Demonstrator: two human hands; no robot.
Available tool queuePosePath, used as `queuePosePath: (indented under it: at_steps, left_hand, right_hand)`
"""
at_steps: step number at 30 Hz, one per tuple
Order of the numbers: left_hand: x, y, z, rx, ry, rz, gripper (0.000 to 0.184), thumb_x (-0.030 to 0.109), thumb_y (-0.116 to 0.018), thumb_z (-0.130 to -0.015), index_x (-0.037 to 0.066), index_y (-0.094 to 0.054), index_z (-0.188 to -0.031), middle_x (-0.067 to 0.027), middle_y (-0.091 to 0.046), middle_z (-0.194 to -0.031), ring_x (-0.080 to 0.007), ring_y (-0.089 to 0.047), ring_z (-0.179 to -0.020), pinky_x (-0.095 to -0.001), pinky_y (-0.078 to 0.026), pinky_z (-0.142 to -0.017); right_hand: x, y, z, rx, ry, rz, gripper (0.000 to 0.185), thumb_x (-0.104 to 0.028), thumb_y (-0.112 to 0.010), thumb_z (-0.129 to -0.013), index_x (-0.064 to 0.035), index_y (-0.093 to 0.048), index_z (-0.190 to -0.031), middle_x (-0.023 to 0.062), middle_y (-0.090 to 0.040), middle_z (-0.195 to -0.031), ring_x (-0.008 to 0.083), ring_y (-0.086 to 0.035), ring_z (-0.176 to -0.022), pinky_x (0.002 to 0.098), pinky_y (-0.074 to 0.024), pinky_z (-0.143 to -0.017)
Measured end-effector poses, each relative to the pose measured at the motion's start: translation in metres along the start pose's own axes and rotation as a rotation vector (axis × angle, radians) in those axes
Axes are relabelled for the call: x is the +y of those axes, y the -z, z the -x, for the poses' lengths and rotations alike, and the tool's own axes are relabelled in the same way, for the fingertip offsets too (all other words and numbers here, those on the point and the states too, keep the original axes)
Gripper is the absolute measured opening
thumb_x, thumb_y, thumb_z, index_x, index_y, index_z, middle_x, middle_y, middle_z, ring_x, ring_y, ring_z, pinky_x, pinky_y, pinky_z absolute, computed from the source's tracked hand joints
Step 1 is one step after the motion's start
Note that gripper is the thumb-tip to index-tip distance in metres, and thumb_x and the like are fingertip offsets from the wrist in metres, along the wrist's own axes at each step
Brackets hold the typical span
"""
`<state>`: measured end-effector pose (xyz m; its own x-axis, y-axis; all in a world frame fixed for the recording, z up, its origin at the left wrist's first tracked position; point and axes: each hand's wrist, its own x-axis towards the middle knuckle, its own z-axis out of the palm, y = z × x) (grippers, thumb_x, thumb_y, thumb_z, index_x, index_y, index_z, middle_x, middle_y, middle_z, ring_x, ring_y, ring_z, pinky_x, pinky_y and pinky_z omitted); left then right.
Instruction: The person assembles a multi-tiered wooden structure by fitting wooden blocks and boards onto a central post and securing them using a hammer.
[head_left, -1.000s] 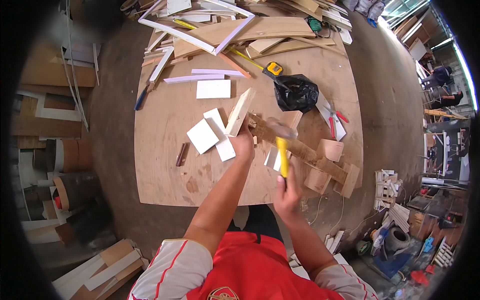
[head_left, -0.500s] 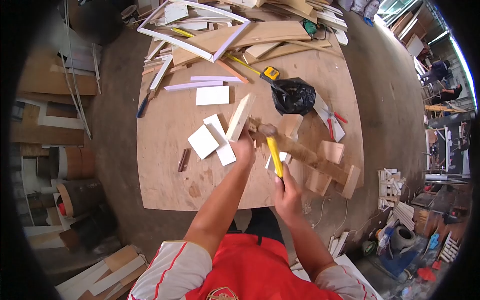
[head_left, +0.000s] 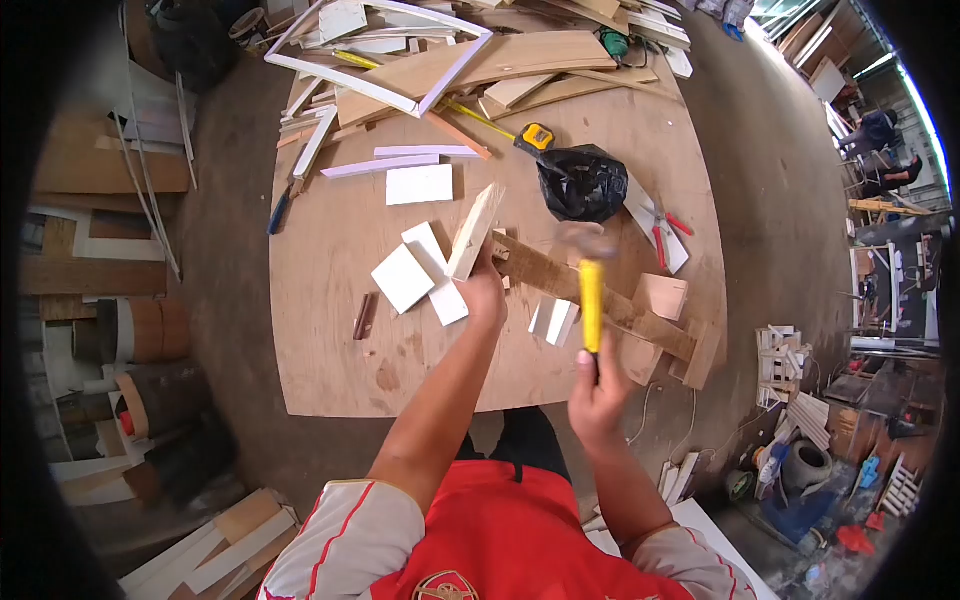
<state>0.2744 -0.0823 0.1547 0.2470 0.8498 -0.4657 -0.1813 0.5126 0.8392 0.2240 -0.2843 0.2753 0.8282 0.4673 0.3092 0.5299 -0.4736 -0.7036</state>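
Note:
My right hand (head_left: pixel 598 398) is closed around the black grip of a hammer (head_left: pixel 592 310) with a yellow handle. Its head is raised and smeared by motion. With my left hand (head_left: pixel 484 296) I grip a pale wooden block (head_left: pixel 473 235) at the left end of a long brown board (head_left: pixel 540 273); the fingers are partly hidden behind the wood. Another crosspiece (head_left: pixel 703 355) sits at the board's right end. Beneath the hammer, a small white block (head_left: pixel 554 321) lies near the board. Two white pieces, a square one (head_left: pixel 403 279) among them, lie left of my left hand.
A black plastic bag (head_left: pixel 582 185), a yellow tape measure (head_left: pixel 537 137) and red-handled snips (head_left: pixel 660 240) lie on the plywood table (head_left: pixel 330 350). Stacked boards and a white frame (head_left: pixel 345 82) cover its far side. A blue-handled tool (head_left: pixel 281 208) rests at the left edge.
The hammer has swung away from the block, up and to the right, with my right hand shifting right. My left hand keeps its hold on the block, and the view has shifted slightly.

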Motion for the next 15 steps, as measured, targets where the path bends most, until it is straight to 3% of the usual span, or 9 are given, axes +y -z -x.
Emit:
queuePosePath:
  at_steps: [3, 4, 6, 9, 13, 15]
  left_hand:
    - [-0.003, -0.004, -0.004, -0.005, -0.002, 0.043, 0.032, 0.021, -0.07, -0.1, -0.001, -0.064, -0.123, -0.0035, -0.066, -0.104, -0.014, -0.059, -0.089, -0.0307, -0.05, -0.076]
    - [-0.003, -0.004, -0.004, -0.024, 0.007, 0.026, 0.033, 0.021, -0.07, -0.1, -0.001, -0.064, -0.123, -0.0036, -0.066, -0.105, -0.0141, -0.059, -0.09, -0.0308, -0.05, -0.077]
    - [-0.002, -0.002, -0.002, -0.06, 0.026, -0.012, 0.033, 0.022, -0.07, -0.1, 0.0, -0.064, -0.124, -0.0037, -0.066, -0.106, -0.0143, -0.06, -0.092, -0.031, -0.05, -0.079]
    - [0.002, 0.0, -0.001, -0.086, 0.155, 0.07, 0.033, 0.022, -0.071, -0.1, 0.0, -0.065, -0.123, -0.0039, -0.067, -0.11, -0.014, -0.059, -0.097, -0.031, -0.049, -0.085]
    - [-0.001, -0.001, -0.001, 0.014, 0.004, 0.047, 0.03, 0.021, -0.072, -0.099, -0.001, -0.067, -0.119, -0.0036, -0.067, -0.108, -0.0141, -0.06, -0.096, -0.0305, -0.048, -0.086]
    - [0.0, -0.005, -0.001, 0.006, 0.025, 0.08, 0.03, 0.02, -0.072, -0.099, -0.002, -0.067, -0.119, -0.0037, -0.067, -0.109, -0.0142, -0.06, -0.096, -0.0305, -0.048, -0.086]
  right_hand:
    - [-0.002, 0.003, -0.002, 0.182, 0.037, -0.074, 0.046, -0.008, -0.053, -0.103, 0.01, -0.047, -0.145, 0.0077, -0.057, -0.076, 0.0123, -0.055, -0.058, 0.0296, -0.0451, -0.052]
    - [0.005, -0.004, 0.006, 0.199, 0.04, -0.065, 0.046, -0.008, -0.053, -0.103, 0.01, -0.047, -0.145, 0.009, -0.059, -0.078, 0.0148, -0.057, -0.06, 0.0311, -0.0471, -0.054]
    - [0.014, -0.026, 0.003, 0.146, 0.165, 0.041, 0.045, -0.008, -0.055, -0.103, 0.0092, -0.048, -0.144, 0.0192, -0.067, -0.092, 0.0285, -0.067, -0.077, 0.039, -0.0545, -0.071]
    - [0.016, -0.034, -0.001, -0.204, -0.083, -0.063, 0.044, -0.006, -0.056, -0.101, 0.0111, -0.049, -0.141, 0.0264, -0.067, -0.101, 0.0389, -0.069, -0.088, 0.0449, -0.0542, -0.076]
    - [-0.007, -0.006, -0.01, 0.002, 0.003, -0.091, 0.046, -0.004, -0.057, -0.1, 0.0108, -0.048, -0.142, 0.0263, -0.067, -0.104, 0.0377, -0.069, -0.086, 0.0431, -0.054, -0.076]
    - [-0.007, 0.003, -0.001, 0.073, -0.021, -0.109, 0.044, -0.004, -0.057, -0.1, 0.0129, -0.049, -0.14, 0.0266, -0.066, -0.108, 0.0369, -0.069, -0.085, 0.0419, -0.0545, -0.075]
